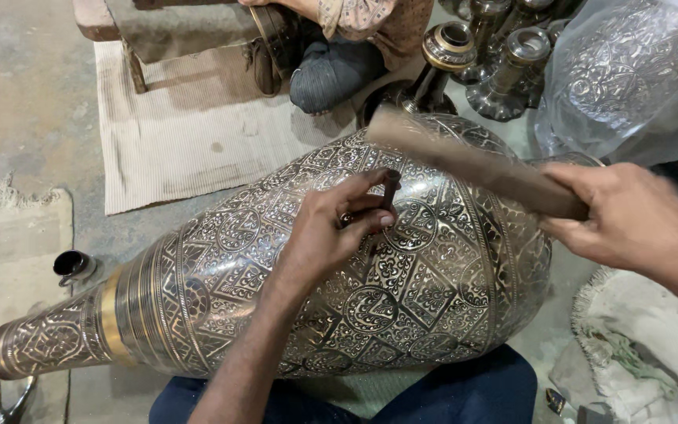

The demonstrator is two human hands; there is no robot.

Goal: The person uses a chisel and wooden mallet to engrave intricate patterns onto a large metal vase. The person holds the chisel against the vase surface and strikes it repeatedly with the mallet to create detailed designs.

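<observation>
— Vase, from the head camera: large, engraved metal, laid on its side across the lap, belly directly under both hands, narrow neck pointing far out past the left elbow.

— Laid flat why?

— Likely to keep the patterned belly facing up and within reach. Propped on the blue-trousered legs, so seemingly stopped from rolling.

— Left hand?

— Rested on the belly, fingers curled, thumb and fingertips pinching a small dark punch, tip set against the engraved surface. Held nearly upright, probably to pin the tip to one spot of the pattern.

— And the right hand?

— Closed in a fist round the near end of a wooden stick, raised above the vase, far end slanting up and across beyond the left fingertips. Blurred at that end. Gripped at the very end of the shaft, seemingly for leverage.

— Touching the punch?

— Could not tell; looked apart, just above it.

— Beyond the hands?

— Another person's bent knee and a ribbed mat, well apart from the left hand. Brass stands beyond the stick's far end. Plastic-wrapped engraved piece above the right hand.

— Nearer in?

— Small dark cup on the floor beside the vase's neck, out past the left forearm. White fringed cloth below the right wrist.
</observation>
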